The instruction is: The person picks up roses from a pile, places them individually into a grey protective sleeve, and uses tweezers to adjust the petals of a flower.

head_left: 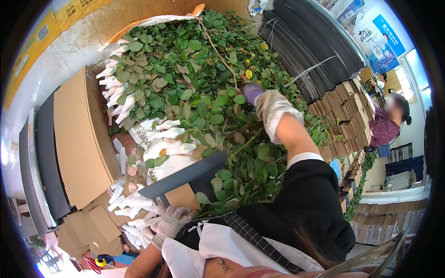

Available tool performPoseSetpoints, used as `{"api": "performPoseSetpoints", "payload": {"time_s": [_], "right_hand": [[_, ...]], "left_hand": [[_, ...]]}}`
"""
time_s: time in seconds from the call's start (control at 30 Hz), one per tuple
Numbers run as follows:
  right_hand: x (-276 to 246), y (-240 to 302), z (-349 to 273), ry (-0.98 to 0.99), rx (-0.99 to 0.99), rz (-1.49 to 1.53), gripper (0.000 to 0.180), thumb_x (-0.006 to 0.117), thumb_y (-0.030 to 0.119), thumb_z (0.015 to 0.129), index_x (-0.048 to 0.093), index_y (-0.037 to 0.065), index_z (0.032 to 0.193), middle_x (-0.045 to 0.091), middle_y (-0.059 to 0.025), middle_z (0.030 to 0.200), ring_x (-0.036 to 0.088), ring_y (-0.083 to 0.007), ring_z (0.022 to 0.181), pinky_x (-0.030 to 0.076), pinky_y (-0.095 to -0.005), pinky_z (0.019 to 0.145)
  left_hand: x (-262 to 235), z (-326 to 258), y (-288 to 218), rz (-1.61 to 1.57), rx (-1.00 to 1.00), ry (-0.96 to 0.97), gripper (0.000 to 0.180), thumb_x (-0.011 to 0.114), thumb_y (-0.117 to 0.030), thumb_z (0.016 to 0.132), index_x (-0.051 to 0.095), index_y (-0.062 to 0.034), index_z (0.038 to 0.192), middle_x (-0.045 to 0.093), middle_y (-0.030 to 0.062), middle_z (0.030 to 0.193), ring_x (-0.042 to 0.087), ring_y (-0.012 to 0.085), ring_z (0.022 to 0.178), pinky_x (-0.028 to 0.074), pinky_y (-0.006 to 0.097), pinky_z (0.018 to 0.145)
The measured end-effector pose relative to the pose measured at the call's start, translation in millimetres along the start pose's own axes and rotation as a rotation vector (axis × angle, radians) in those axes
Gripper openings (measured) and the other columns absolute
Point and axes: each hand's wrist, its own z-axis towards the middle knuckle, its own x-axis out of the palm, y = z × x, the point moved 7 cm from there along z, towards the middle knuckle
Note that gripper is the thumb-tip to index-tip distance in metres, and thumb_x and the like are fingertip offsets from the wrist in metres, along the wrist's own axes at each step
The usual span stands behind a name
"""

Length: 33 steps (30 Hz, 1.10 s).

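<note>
My right hand (255, 94), in a purple glove with a pale cuff, reaches into a heap of leafy green rose stems (204, 111). Its fingers are drawn together among the leaves, and whatever they grip is hidden. A thin brown stem or cord (217, 53) runs down the heap to beside those fingertips. Close to my body, my left hand (176, 220) wears a striped glove. It rests by a small tan cardboard piece (183, 196) and a black board (185, 175); its fingers are mostly hidden. White net-sleeved flower heads (134, 204) lie left of it.
More sleeved heads (113, 85) line the heap's left side. A tall cardboard sheet (79, 139) stands at left, with red scissors (92, 265) below. Black sheets (310, 51) and folded cardboard (343, 116) are stacked at right. Another person (387, 120) is farther right.
</note>
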Motion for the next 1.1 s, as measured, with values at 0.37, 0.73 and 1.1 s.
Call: {"api": "performPoseSetpoints", "payload": {"time_s": [0.37, 0.73, 1.1], "right_hand": [[-166.6, -97.1, -244.0, 0.27, -0.329, 1.634, 0.029, 0.051, 0.022, 0.094, 0.057, 0.001, 0.113, 0.058, -0.001, 0.08, 0.05, -0.0019, 0.053, 0.05, -0.0195, 0.049], [-346.3, -126.3, -173.5, -0.276, -0.264, 0.493, 0.038, 0.059, 0.031, 0.089, 0.059, 0.003, 0.115, 0.066, -0.0132, 0.092, 0.063, -0.0257, 0.077, 0.052, -0.0369, 0.074], [-280.7, 235.5, -87.6, -0.7, -0.765, 0.171, 0.026, 0.045, 0.025, 0.09, 0.067, 0.015, 0.099, 0.065, -0.016, 0.093, 0.064, -0.0304, 0.087, 0.051, -0.0409, 0.083]], "left_hand": [[-9.8, 10.4, -12.2, 0.032, 0.021, -0.072, 0.013, 0.068, -0.019, 0.075, 0.064, -0.0176, 0.087, 0.06, -0.0014, 0.096, 0.058, 0.0236, 0.089, 0.049, 0.039, 0.072], [5.9, 2.2, -2.3, 0.261, 0.031, 0.226, 0.031, 0.059, -0.036, 0.08, 0.064, -0.0281, 0.109, 0.049, 0.0034, 0.129, 0.043, 0.0293, 0.123, 0.037, 0.051, 0.097], [41.2, -11.1, 30.5, -0.098, -0.207, -0.023, 0.042, 0.067, -0.037, 0.078, 0.061, -0.0239, 0.117, 0.053, 0.0094, 0.123, 0.053, 0.0299, 0.11, 0.046, 0.046, 0.089]]}}
